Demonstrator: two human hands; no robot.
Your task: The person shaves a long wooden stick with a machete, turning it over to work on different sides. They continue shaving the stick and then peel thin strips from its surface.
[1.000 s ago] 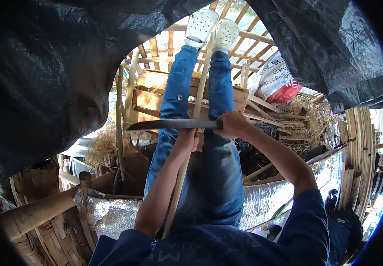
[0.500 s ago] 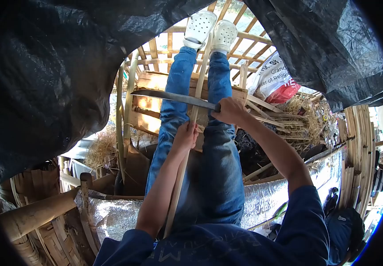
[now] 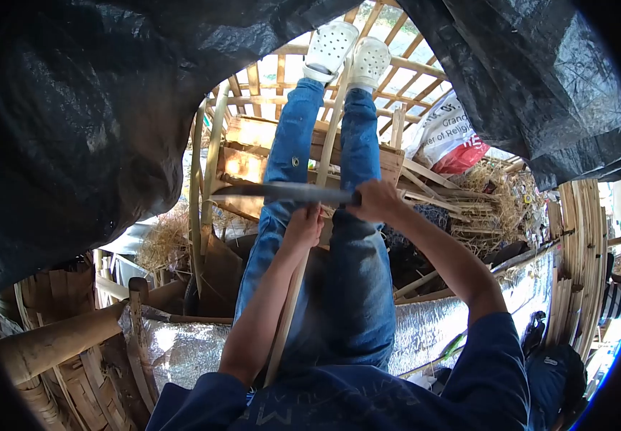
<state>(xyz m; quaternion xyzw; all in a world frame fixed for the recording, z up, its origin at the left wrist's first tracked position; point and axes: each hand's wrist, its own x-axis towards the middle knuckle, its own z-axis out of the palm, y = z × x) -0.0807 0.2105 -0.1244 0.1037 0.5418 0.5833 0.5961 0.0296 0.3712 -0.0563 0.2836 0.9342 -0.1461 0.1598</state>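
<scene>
A long bamboo strip [image 3: 330, 136] runs from between my feet, along my legs, to my torso. My left hand [image 3: 303, 228] is wrapped round it just above the knees. In my right hand [image 3: 380, 202] is the handle of a machete [image 3: 274, 191], its long blade pointing left and smeared by motion. The blade lies across the strip, close beyond my left fist. Under it are my legs in blue jeans [image 3: 363, 280], stretched out toward white clogs [image 3: 332, 44].
A bamboo lattice [image 3: 281, 72] stands beyond my feet. Wooden boards [image 3: 249, 136] lie under my shins. Split bamboo pieces and straw [image 3: 490, 194] are heaped at right, near a printed sack [image 3: 448, 133]. Black plastic sheeting [image 3: 73, 129] hangs on both sides; silver foil [image 3: 188, 352] lines the seat.
The machete has come down the strip toward me, from beyond my left hand to right beside it. My left hand stays round the strip, only slightly shifted.
</scene>
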